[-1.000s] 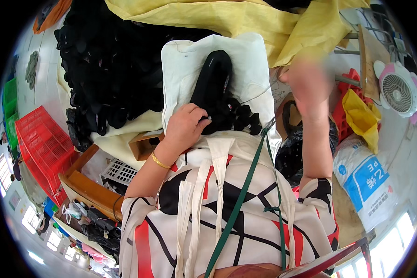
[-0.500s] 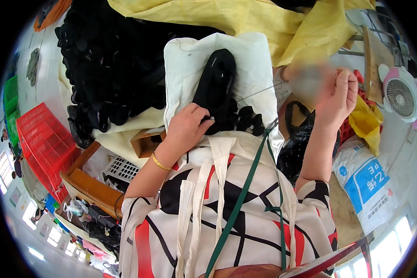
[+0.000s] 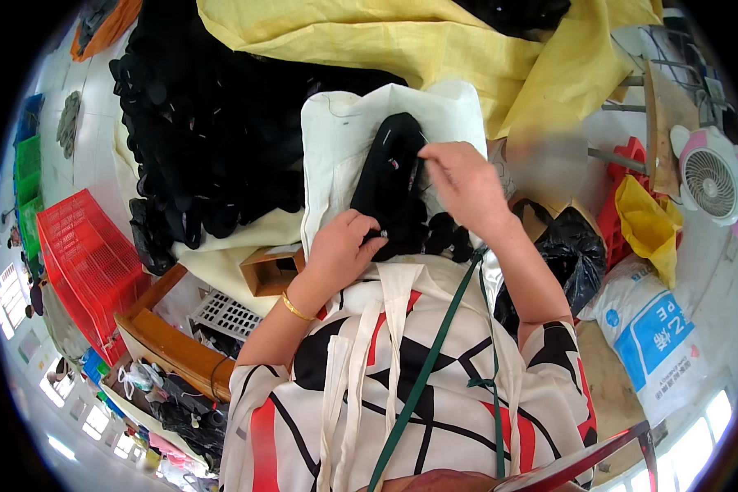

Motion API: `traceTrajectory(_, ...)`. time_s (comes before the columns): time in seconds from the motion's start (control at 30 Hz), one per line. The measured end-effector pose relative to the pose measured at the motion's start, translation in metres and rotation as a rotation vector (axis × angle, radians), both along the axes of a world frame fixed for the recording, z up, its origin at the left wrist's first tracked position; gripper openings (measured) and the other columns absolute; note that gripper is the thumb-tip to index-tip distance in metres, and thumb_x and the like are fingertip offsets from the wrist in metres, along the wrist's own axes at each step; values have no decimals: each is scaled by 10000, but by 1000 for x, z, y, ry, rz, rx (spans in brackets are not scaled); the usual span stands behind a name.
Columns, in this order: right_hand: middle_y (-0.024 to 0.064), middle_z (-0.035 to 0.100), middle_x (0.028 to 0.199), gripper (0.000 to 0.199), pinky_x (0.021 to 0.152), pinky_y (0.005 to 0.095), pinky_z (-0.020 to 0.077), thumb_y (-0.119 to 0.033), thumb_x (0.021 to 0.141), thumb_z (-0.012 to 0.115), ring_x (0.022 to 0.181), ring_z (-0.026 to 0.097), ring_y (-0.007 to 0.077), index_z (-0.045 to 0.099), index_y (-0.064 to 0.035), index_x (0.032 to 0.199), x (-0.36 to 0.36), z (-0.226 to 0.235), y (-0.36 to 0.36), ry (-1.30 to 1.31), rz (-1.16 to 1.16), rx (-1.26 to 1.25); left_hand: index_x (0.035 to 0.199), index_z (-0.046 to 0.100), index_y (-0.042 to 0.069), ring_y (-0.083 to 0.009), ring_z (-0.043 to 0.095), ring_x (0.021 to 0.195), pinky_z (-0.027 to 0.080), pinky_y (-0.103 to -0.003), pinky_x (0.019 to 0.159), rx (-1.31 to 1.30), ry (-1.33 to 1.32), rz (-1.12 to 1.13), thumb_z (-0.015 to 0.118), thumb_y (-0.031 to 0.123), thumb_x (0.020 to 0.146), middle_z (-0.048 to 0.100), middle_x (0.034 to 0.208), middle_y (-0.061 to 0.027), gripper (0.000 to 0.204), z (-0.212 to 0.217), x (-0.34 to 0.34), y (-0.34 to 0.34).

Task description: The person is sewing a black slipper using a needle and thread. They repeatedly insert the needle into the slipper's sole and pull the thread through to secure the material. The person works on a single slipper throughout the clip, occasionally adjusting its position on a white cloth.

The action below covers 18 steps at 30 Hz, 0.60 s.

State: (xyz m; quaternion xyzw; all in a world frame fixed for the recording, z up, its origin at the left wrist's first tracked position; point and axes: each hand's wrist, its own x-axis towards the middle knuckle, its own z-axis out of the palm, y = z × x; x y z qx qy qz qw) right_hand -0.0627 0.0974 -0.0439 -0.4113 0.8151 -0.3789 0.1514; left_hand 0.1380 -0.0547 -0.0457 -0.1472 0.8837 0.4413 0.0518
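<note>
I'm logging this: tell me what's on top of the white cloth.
On the white cloth lies a round-ended black fabric piece, small black bunches beside it. The left hand covers its lower left; the cloth beneath is hidden.

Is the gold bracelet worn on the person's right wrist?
No, the left hand has the gold bracelet around its wrist.

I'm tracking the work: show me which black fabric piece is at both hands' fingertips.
The long, round-topped black piece on the white cloth, at the left hand and right hand; the heaped black pieces lie left of the cloth.
</note>
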Motion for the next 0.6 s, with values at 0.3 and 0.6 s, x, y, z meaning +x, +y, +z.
traceTrajectory(0.3,109,631,923,267,766,429,499,-124,761,763,889,610,324,636,-33,978,6,-36,-28,188,124,29,953,656,50,-344,603,749,488,-408,635,-49,89,3,763,127,826,607,862,-127,183,-7,0,4)
traceTrajectory(0.6,99,646,908,204,743,407,518,-162,806,751,871,631,319,647,-35,927,10,29,37,-15,682,300,935,661,50,-341,613,756,491,-412,655,106,-14,59,753,124,826,620,856,-122,160,-12,1,-4)
